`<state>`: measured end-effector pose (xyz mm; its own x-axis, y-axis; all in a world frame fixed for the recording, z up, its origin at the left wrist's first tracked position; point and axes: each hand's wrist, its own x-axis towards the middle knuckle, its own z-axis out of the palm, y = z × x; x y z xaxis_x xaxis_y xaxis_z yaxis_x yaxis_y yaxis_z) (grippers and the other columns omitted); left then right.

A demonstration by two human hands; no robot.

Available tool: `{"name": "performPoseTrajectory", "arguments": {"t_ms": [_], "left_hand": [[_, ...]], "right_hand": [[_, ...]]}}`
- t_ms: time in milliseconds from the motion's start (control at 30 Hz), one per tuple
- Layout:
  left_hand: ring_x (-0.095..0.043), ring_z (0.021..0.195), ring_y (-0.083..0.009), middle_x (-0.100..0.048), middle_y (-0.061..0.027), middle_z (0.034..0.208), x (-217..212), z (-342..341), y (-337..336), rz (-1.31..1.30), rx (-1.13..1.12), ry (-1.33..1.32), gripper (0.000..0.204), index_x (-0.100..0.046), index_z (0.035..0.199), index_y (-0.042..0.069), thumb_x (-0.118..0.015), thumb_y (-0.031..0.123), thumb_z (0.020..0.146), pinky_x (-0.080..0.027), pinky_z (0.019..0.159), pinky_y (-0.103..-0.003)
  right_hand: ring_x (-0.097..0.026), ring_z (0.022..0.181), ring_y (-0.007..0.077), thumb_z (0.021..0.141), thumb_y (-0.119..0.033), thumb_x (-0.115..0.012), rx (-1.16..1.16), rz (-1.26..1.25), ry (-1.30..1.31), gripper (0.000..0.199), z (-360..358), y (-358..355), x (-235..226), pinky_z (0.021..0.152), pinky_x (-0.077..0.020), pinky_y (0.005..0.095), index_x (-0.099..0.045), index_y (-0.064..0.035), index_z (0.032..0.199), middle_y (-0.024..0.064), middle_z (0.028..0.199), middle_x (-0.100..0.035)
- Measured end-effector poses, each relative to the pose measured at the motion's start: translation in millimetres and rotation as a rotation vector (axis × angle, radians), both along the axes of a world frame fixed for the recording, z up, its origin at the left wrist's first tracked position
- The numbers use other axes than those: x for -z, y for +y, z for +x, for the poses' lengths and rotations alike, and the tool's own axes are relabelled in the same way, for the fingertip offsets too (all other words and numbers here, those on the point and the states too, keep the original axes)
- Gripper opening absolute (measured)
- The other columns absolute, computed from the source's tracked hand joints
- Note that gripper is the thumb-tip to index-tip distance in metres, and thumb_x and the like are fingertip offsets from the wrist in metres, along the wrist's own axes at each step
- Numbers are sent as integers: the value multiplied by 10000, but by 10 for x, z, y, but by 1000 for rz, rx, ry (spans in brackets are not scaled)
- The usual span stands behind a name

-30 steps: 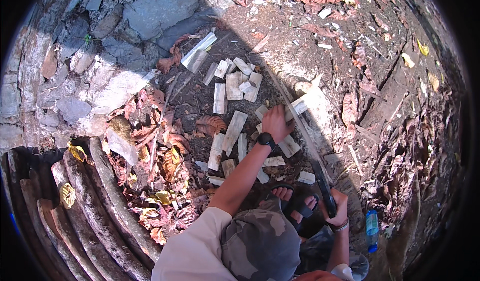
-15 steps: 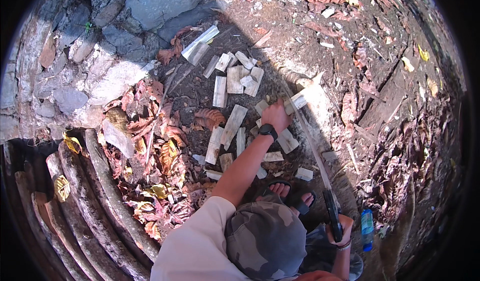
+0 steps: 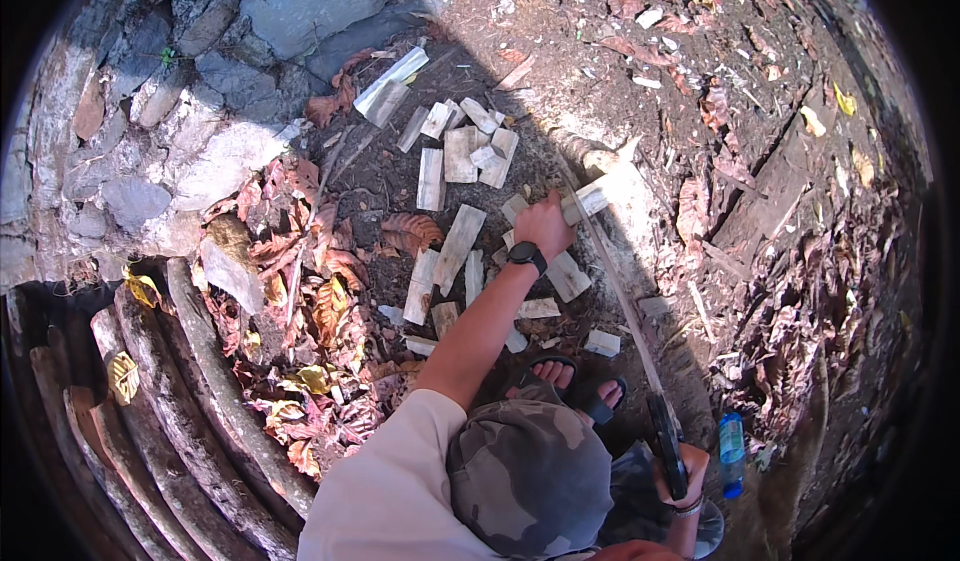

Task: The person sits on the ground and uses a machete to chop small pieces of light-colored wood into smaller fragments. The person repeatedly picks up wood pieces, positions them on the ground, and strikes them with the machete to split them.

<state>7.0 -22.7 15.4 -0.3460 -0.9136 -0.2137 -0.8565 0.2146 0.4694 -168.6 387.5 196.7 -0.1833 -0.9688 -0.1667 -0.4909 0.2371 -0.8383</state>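
My left hand (image 3: 543, 229), wearing a dark watch on its wrist, is closed at the left end of a pale split wood piece (image 3: 597, 197). The fingertips are partly hidden. Across this wood piece lies the long thin blade of a handsaw (image 3: 627, 306). At lower right, my right hand (image 3: 686, 474) is wrapped round the saw's black handle. A thick pale piece of wood (image 3: 605, 158) lies on the ground just beyond the blade. Several cut wood blocks (image 3: 461, 154) are scattered left of my left hand, and a longer block (image 3: 460, 249) lies beside my forearm.
Sandalled feet (image 3: 600, 399) stand close below the blocks. A blue-capped bottle (image 3: 732, 453) lies right of my right hand. Logs (image 3: 215, 381) line the lower left, below a stone wall (image 3: 140, 201). Dry leaves (image 3: 330, 306) cover ground nearby. A camouflage cap (image 3: 530, 476) blocks the lower middle.
The saw has slid back slightly toward me with my right hand. My left hand stays at the wood piece, whose left end now shows more beside the blade. The whole view has shifted a little.
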Motion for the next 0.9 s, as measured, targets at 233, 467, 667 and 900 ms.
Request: {"name": "performPoseTrajectory", "arguments": {"t_ms": [233,467,667,900], "left_hand": [[-706,791,-401,-713,-232,842,-71,-21,1,-3,49,-8,500,-582,1094,-7,-771,292,740,-566,703,-503],[-711,810,-407,-717,-245,860,-39,-16,-13,2,-57,-47,474,-567,1076,-3,-764,271,744,-576,716,-513],[-711,808,-406,-716,-243,850,-96,10,33,5,23,5,441,-565,1064,-1,-756,225,737,-577,713,-503],[-711,794,-399,-718,-226,836,-59,9,-76,-10,-7,-20,483,-561,1085,12,-769,284,746,-576,701,-501]], "right_hand": [[-526,488,332,636,-162,-748,-67,-17,51,260,-46,-805,186,482,-392,383,-505,-73,620,111,558,-488],[-535,481,314,643,-122,-721,-31,-54,69,175,104,-696,209,483,-406,377,-554,-67,650,104,557,-499],[-522,474,324,634,-127,-722,-70,-28,99,236,-18,-195,116,473,-407,382,-493,-77,609,104,546,-480],[-586,527,322,687,-110,-731,-58,-137,93,167,333,-1599,451,508,-454,389,-572,-60,671,120,603,-566]]}}
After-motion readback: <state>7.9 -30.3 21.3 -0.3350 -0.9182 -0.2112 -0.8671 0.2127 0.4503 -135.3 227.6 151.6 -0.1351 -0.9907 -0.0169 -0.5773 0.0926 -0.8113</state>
